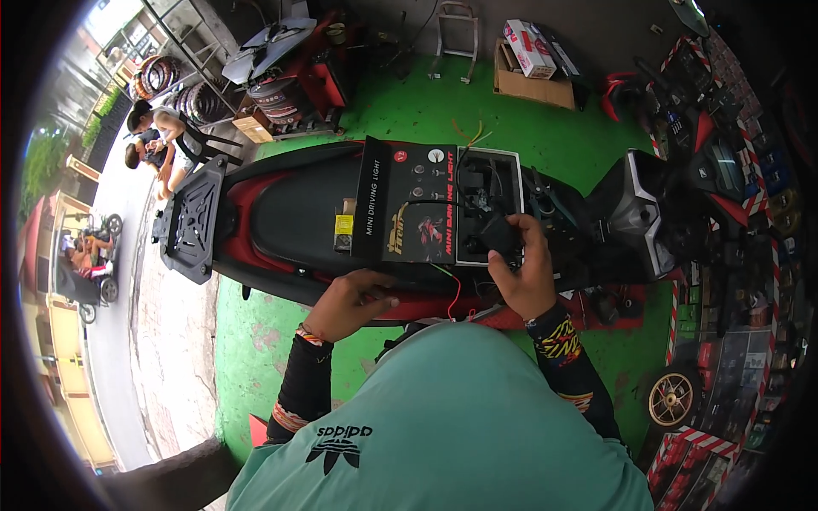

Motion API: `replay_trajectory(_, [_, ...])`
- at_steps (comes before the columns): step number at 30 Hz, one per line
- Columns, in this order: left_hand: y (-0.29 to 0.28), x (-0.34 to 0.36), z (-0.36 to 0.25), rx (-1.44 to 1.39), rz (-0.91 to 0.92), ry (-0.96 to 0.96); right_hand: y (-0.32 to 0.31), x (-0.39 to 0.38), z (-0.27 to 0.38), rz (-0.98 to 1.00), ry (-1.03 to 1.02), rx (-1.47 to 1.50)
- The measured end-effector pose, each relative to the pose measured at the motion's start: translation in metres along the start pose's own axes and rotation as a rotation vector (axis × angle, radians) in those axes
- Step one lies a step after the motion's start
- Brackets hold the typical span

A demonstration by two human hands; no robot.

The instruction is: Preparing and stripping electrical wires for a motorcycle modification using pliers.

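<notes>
An opened black box (pixel 423 230) with printed lid lies on the black scooter seat (pixel 307 213), holding black parts and cables in its right compartment, with colored wires sticking out. My right hand (pixel 527 268) grips a black part (pixel 494 230) inside that compartment, thumb and index finger around it. My left hand (pixel 349 302) is at the seat's near edge below the lid, fingers loosely curved and apart, with nothing visible in them. A red and green wire (pixel 456 289) hangs between my hands. A small yellow-labeled package (pixel 344 226) sits beside the lid.
A rear rack (pixel 192 221) juts left, the handlebar (pixel 711 170) right. Two people (pixel 162 145) sit back left near stacked tires (pixel 198 106); cartons (pixel 532 64) stand at the back. A gold-rimmed wheel (pixel 669 396) and display cases (pixel 741 324) line the right, above a green floor (pixel 273 366).
</notes>
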State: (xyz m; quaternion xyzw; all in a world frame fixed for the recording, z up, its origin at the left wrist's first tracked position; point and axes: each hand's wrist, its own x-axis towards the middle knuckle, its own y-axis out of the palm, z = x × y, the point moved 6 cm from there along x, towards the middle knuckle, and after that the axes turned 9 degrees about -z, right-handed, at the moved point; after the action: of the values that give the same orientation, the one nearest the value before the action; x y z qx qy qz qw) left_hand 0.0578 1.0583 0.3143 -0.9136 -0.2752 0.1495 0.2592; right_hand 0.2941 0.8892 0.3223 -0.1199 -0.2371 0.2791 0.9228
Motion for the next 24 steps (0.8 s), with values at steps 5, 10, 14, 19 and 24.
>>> replay_trajectory(5, [-0.031, -0.004, 0.019, -0.183, -0.167, -0.206, 0.018, 0.016, 0.007, 0.081, -0.130, -0.137])
replay_trajectory(10, [-0.045, 0.011, -0.023, 0.515, -0.606, 0.289, 0.030, 0.017, 0.004, 0.111, -0.137, -0.136])
replay_trajectory(14, [-0.041, 0.025, -0.004, 0.535, -0.594, 0.271, 0.024, 0.022, 0.002, 0.043, 0.029, -0.036])
replay_trajectory(19, [-0.039, 0.029, 0.008, 0.498, -0.625, 0.293, 0.028, 0.020, -0.008, 0.072, 0.058, 0.026])
replay_trajectory(24, [-0.041, 0.034, 0.000, 0.466, -0.642, 0.294, 0.034, 0.015, -0.016, 0.034, -0.073, -0.013])
